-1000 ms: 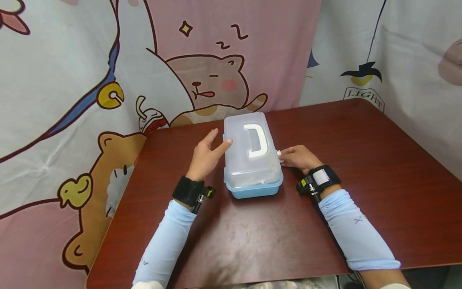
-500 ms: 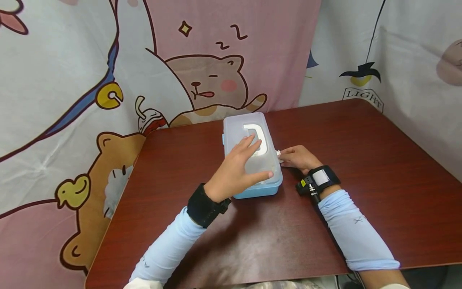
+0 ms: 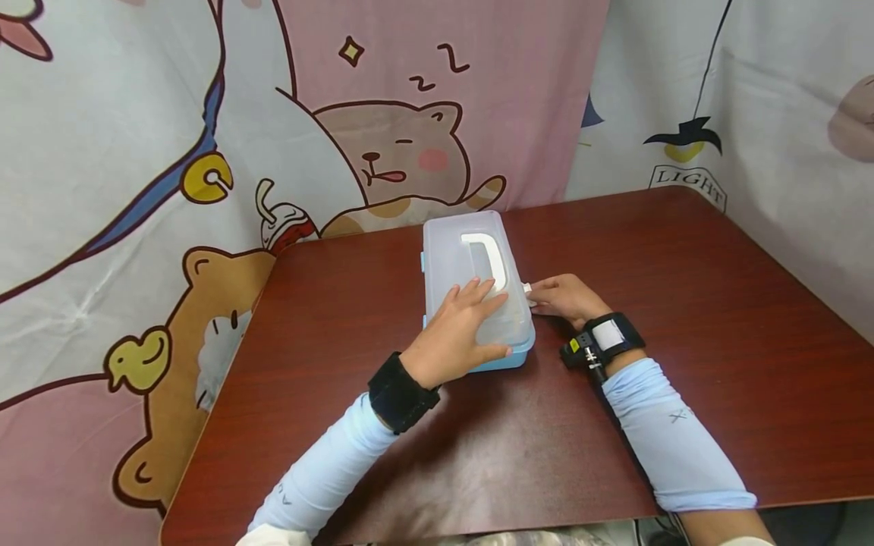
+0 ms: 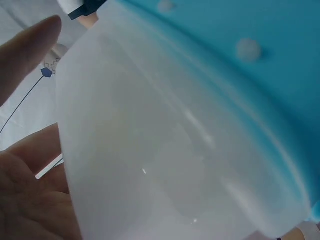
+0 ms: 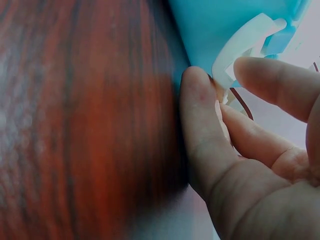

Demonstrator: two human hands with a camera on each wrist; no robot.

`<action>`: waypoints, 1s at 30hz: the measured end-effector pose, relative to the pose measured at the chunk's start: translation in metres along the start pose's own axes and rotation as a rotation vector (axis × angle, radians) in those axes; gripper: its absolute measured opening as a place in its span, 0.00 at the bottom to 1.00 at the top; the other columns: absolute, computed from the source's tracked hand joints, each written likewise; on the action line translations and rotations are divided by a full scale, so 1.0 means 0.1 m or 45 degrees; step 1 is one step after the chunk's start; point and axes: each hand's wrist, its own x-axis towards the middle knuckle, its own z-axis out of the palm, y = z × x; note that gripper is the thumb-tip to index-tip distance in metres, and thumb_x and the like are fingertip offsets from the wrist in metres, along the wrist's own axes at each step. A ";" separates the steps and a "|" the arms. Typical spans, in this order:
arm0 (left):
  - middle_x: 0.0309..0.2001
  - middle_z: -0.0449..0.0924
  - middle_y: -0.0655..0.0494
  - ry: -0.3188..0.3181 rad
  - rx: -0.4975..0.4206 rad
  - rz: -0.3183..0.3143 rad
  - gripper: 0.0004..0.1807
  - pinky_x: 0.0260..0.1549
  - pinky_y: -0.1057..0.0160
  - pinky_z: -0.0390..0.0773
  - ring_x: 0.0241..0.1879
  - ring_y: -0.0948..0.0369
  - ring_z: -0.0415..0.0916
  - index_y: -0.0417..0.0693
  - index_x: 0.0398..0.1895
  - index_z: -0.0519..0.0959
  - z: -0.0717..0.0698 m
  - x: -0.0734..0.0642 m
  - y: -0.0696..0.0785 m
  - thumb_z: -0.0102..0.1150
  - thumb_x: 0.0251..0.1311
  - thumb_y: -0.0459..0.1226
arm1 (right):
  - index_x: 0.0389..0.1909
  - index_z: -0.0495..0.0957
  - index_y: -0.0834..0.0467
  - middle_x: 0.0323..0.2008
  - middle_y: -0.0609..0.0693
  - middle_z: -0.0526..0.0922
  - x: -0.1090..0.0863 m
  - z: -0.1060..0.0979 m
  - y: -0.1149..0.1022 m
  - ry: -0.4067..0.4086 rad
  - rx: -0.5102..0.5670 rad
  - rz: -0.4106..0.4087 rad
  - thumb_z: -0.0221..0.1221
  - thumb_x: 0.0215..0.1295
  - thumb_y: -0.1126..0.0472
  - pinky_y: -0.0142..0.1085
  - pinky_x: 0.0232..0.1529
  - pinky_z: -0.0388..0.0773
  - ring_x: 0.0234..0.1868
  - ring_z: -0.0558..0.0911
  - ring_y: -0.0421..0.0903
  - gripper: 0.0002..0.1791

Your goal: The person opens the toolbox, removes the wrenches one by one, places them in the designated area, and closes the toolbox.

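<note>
Mid-frame, a box [image 3: 448, 254] on the table [image 3: 683, 303] is part-hidden by the spread left hand [image 3: 449, 334], the latch [image 5: 236, 41] pinched by the right hand [image 3: 569, 298].

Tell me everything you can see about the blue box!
The box looks plastic: light-blue base, cloudy lid, white handle on top. It sits upright on the reddish-brown table, with the lid down. The right hand pinches the white latch on its side. The left hand is over the lid's near end; I can't tell if it's touching.
</note>
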 end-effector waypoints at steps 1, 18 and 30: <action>0.77 0.62 0.40 0.001 0.013 -0.001 0.41 0.76 0.40 0.49 0.78 0.42 0.54 0.41 0.73 0.72 0.01 0.00 0.00 0.76 0.59 0.47 | 0.64 0.73 0.76 0.61 0.70 0.77 -0.01 0.00 -0.01 -0.001 -0.002 0.000 0.58 0.75 0.64 0.38 0.53 0.83 0.47 0.83 0.41 0.24; 0.71 0.72 0.42 0.086 0.032 0.054 0.33 0.75 0.44 0.54 0.74 0.45 0.64 0.42 0.71 0.74 0.05 -0.01 -0.04 0.72 0.63 0.38 | 0.65 0.73 0.75 0.63 0.70 0.76 -0.02 0.00 -0.03 -0.002 -0.019 0.035 0.58 0.74 0.65 0.39 0.53 0.83 0.49 0.83 0.44 0.24; 0.70 0.73 0.42 0.149 -0.028 0.092 0.31 0.76 0.46 0.55 0.73 0.47 0.66 0.39 0.69 0.75 0.08 -0.03 -0.06 0.71 0.64 0.37 | 0.65 0.72 0.76 0.62 0.70 0.76 0.01 -0.01 -0.01 -0.003 0.009 0.036 0.58 0.75 0.66 0.39 0.54 0.82 0.49 0.84 0.44 0.23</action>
